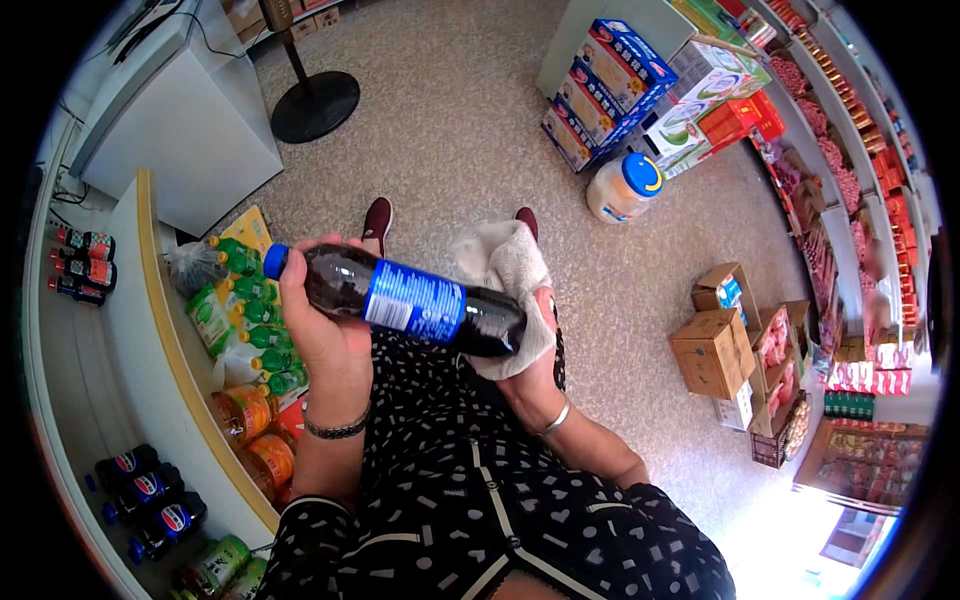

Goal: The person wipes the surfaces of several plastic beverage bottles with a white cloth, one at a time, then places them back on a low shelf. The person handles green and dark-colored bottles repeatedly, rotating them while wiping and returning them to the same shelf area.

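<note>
A plastic bottle of dark soft drink (415,304), with a blue cap and a blue label bearing print and a barcode, lies tilted across the front of my body. My left hand (330,337) grips its neck end, thumb just below the cap. At the base end, my right hand (534,367) holds a whitish cloth (517,266) against the bottle. Part of the cloth is bunched around the bottom and the rest drapes beyond it. The fingers of my right hand are mostly hidden behind bottle and cloth.
A yellow-edged shelf (169,322) stands close on my left, with green bottles (262,337) beside it and cola bottles (150,487) on it. Ahead are a fan base (315,106), stacked cartons (600,97) and a blue-lidded jar (622,187). Cardboard boxes (712,352) sit right.
</note>
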The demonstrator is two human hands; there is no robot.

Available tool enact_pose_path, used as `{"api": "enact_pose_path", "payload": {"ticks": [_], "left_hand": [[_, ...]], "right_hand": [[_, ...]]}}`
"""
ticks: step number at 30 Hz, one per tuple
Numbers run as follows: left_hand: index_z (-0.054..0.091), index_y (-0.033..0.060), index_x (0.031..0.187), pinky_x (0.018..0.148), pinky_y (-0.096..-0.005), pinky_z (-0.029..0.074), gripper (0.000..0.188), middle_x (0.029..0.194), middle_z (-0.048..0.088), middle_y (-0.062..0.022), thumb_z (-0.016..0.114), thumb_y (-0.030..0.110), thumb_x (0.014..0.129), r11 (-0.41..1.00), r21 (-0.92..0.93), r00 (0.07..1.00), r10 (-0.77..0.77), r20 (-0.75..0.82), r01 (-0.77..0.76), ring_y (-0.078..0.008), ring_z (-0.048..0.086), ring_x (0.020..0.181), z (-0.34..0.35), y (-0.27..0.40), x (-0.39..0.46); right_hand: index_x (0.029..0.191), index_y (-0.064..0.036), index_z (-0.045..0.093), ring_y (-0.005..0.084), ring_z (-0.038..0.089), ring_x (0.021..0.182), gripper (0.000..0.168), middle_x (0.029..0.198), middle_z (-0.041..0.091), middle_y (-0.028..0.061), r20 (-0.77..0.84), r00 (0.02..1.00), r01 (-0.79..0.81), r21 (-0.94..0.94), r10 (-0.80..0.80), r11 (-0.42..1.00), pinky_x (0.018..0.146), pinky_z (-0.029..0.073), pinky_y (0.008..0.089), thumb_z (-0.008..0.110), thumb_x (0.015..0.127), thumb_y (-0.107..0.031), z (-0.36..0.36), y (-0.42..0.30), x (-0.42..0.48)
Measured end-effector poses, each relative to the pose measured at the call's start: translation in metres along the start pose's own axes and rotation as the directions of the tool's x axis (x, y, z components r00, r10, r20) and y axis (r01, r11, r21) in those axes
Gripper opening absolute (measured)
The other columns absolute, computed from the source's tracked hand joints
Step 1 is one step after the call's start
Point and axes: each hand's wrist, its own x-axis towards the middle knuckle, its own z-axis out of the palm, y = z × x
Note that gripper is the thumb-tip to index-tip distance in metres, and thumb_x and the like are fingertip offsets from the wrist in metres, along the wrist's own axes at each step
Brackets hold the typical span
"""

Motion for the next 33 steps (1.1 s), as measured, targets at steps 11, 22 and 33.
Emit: {"api": "enact_pose_path", "payload": {"ticks": [11,22,33], "left_hand": [[0.056,0.0019,0.105,0.082,-0.0441,0.051,0.039,0.099,0.059,-0.0157,0.065,0.032,0.082,0.873,0.366,0.715,-0.031,0.699,-0.321,-0.0285,0.061,0.091,0.001,0.018,-0.001],[0.047,0.0028,0.075,0.066,-0.0420,0.054,0.013,0.063,0.057,-0.0121,0.057,0.010,0.080,0.953,0.190,0.799,0.079,0.597,-0.236,-0.0258,0.060,0.062,0.024,0.023,-0.017],[0.051,0.0015,0.078,0.072,-0.0414,0.053,0.008,0.072,0.061,-0.0149,0.054,0.009,0.080,0.895,0.187,0.645,0.134,0.753,-0.405,-0.0257,0.063,0.068,0.044,0.031,-0.021]], "right_hand": [[0.144,-0.013,0.032,0.0413,0.062,0.099,0.074,0.132,0.052,0.0182,0.289,0.789,-0.612,0.457,0.543,0.646,0.064,0.058,0.0544,0.047,0.088,-0.059,-0.062,0.025,-0.018],[0.137,0.001,0.039,0.0222,0.052,0.120,0.067,0.133,0.050,0.0144,0.279,0.879,-0.279,-0.358,0.387,0.891,0.101,0.041,0.0353,0.059,0.089,-0.042,-0.070,0.006,-0.017],[0.141,-0.001,0.032,0.0355,0.059,0.106,0.081,0.131,0.049,0.0227,0.251,0.859,-0.502,0.244,0.446,0.830,0.081,0.053,0.0459,0.057,0.082,-0.051,-0.031,-0.005,-0.029]]}}
